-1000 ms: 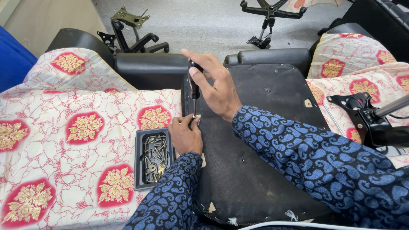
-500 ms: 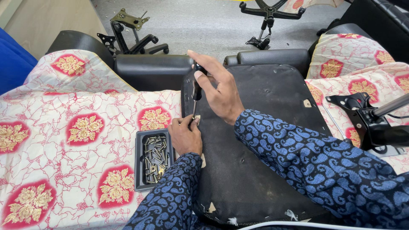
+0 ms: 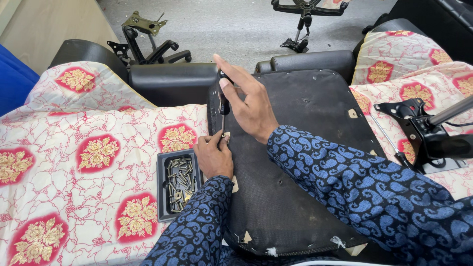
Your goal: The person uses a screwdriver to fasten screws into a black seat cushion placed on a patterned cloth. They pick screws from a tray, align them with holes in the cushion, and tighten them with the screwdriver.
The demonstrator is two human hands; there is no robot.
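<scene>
A dark tray (image 3: pixel 164 189) full of small screws (image 3: pixel 180 183) sits on the flowery cloth (image 3: pixel 74 162), just left of the black seat pad (image 3: pixel 300 162). The left hand (image 3: pixel 214 156) pinches something small at the pad's left edge. The right hand (image 3: pixel 249 101) is closed on a screwdriver (image 3: pixel 223 106), held upright with its tip down. Chair parts (image 3: pixel 148 42) lie far off on the grey floor (image 3: pixel 236 24).

One camera only, riding on the person's head, is looking steeply down and forward over both forearms. It is sitting close: the patterned sleeves (image 3: pixel 345 182) are filling the lower right corner, and the left hand (image 3: pixel 214 157) and right hand (image 3: pixel 249 101) are lying near the middle. The black seat panel (image 3: pixel 305 162) is taking up the centre, with the floral cloth (image 3: pixel 74 162) running off the left edge. Towards the top edge the view is reaching the grey floor (image 3: pixel 236 24), farther off.
</scene>
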